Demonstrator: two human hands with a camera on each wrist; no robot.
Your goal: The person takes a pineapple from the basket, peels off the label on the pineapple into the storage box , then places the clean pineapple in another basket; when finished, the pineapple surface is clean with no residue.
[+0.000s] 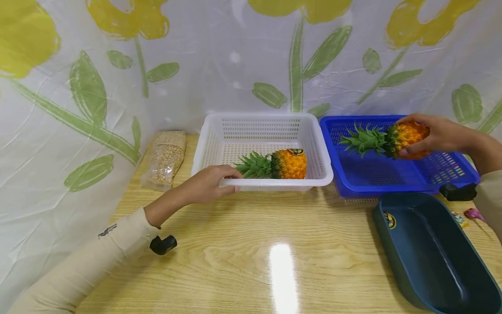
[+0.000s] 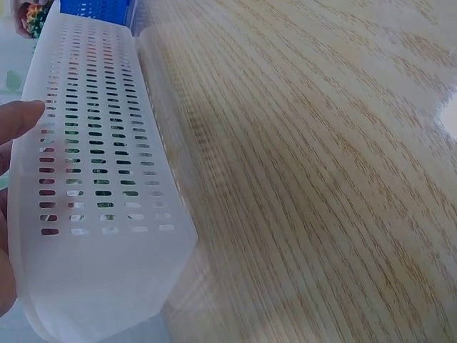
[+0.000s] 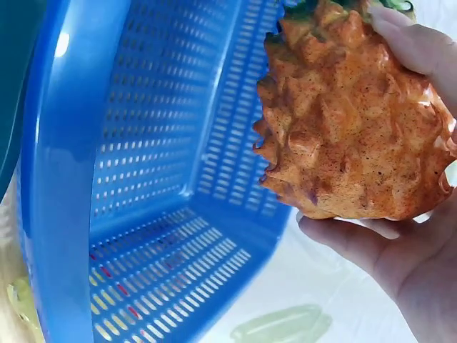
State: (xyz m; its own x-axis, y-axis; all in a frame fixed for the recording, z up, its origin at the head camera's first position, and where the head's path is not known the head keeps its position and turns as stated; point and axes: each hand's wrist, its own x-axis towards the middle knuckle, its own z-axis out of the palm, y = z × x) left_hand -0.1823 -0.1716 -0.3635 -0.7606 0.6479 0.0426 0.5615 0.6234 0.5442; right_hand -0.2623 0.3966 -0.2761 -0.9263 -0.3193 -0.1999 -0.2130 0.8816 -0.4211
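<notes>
My right hand [image 1: 443, 133] grips an orange pineapple [image 1: 408, 137] with a green crown, held sideways over the blue plastic basket [image 1: 376, 187]. In the right wrist view the thumb and fingers are round the body of the pineapple [image 3: 343, 128]. My left hand [image 1: 213, 184] holds the front rim of the white plastic basket [image 1: 274, 184], fingers over the edge and thumb outside. Another pineapple [image 1: 289, 165] lies on its side in that white basket, crown toward the left hand. The left wrist view shows the slotted outer wall of the white basket [image 2: 93, 143].
A dark green tub [image 1: 427, 253] stands in front of the blue basket. Beyond the white basket's left side lies a clear bag of pale beans or grains [image 1: 166, 157]. Small wrapped items, one a pink lollipop-like thing [image 1: 473, 213], lie right of the tub. A flowered curtain [image 1: 235, 56] hangs behind.
</notes>
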